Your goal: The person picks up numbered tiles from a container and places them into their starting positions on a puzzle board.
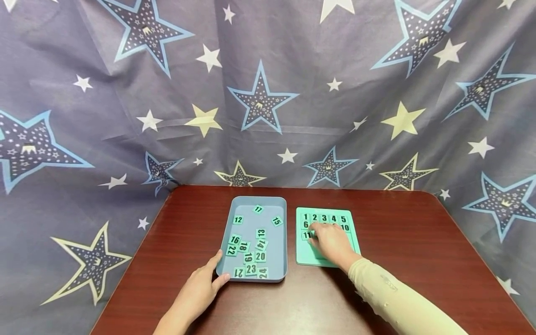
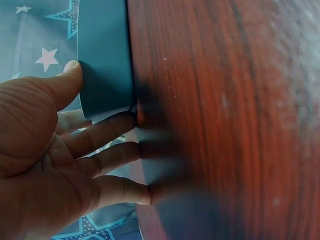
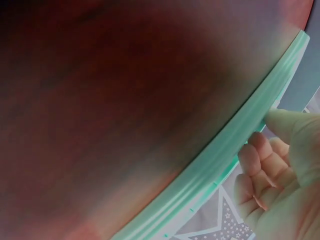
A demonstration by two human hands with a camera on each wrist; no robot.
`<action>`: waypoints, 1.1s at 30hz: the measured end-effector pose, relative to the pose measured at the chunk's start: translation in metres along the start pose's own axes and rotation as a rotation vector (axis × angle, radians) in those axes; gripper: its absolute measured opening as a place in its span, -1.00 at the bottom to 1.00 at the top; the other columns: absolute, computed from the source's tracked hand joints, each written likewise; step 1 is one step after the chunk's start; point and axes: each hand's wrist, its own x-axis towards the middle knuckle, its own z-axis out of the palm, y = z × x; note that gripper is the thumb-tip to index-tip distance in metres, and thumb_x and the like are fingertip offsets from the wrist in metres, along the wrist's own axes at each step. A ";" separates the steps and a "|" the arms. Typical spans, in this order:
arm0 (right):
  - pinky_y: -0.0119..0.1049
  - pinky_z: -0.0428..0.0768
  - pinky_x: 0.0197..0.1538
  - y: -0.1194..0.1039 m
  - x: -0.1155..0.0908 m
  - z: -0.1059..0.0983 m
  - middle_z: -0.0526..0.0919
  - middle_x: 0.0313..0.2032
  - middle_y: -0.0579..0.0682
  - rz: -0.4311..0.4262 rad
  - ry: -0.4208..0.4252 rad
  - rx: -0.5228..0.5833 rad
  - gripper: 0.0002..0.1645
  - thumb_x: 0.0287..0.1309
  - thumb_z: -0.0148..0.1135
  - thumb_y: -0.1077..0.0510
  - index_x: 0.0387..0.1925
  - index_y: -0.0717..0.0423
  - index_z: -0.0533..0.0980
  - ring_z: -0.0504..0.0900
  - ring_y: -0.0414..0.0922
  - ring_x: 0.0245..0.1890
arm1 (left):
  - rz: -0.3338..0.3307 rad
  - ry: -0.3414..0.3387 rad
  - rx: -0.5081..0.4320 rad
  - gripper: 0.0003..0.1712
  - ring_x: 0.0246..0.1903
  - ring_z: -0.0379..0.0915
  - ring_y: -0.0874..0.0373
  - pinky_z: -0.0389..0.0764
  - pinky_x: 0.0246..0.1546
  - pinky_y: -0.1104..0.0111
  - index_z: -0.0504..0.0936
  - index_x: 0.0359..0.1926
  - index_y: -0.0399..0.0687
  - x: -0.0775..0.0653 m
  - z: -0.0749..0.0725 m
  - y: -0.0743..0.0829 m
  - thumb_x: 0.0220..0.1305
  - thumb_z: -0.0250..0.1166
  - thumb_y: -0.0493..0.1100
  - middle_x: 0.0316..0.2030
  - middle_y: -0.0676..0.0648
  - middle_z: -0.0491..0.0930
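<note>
A blue-grey tray [image 1: 274, 209] holds loose green number tiles, among them 12 [image 1: 237, 220], 17 [image 1: 258, 209] and 20 [image 1: 260, 256]. My left hand [image 1: 200, 287] holds its near left corner between thumb and forefinger; in the left wrist view the other fingers [image 2: 117, 189] spread beside the wall. On the right lies a mint-green number board [image 1: 304, 253] with rows of tiles. My right hand [image 1: 333, 242] reaches over it, thumb and forefinger at either side of tile 11 [image 1: 307, 235], and covers part of the second and third rows. The right wrist view shows curled fingers [image 3: 250, 159] at the board's edge.
Both tray and board rest on a dark red wooden table [image 1: 393, 232], side by side with a narrow gap. A grey curtain [image 1: 259, 158] with star prints hangs behind the table and along both sides.
</note>
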 end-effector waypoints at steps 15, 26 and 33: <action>0.01 0.70 -0.33 -0.007 0.005 0.002 0.84 -0.37 -0.02 0.124 -0.050 0.072 -0.72 0.15 0.59 0.16 -0.12 0.04 0.68 0.82 0.04 -0.36 | -0.004 -0.001 -0.005 -0.17 0.42 0.44 -0.39 0.47 0.35 -0.30 0.27 0.66 -0.05 -0.001 0.000 0.001 0.53 0.34 0.04 0.46 -0.37 0.48; -0.05 0.69 -0.36 -0.006 0.003 0.000 0.83 -0.39 -0.07 0.124 -0.066 0.099 -0.71 0.19 0.57 0.12 -0.09 0.06 0.67 0.79 -0.03 -0.40 | -0.006 -0.007 -0.006 -0.17 0.42 0.44 -0.40 0.47 0.34 -0.30 0.27 0.66 -0.04 -0.001 0.000 0.002 0.53 0.34 0.05 0.46 -0.37 0.48; -0.01 0.73 -0.28 -0.012 0.020 -0.019 0.87 -0.26 0.01 0.156 -0.076 0.148 -0.70 0.31 0.51 0.09 -0.01 0.08 0.66 0.83 0.00 -0.29 | -0.004 -0.006 -0.005 -0.17 0.42 0.44 -0.41 0.47 0.34 -0.31 0.27 0.66 -0.04 -0.001 -0.001 0.002 0.53 0.34 0.05 0.45 -0.38 0.49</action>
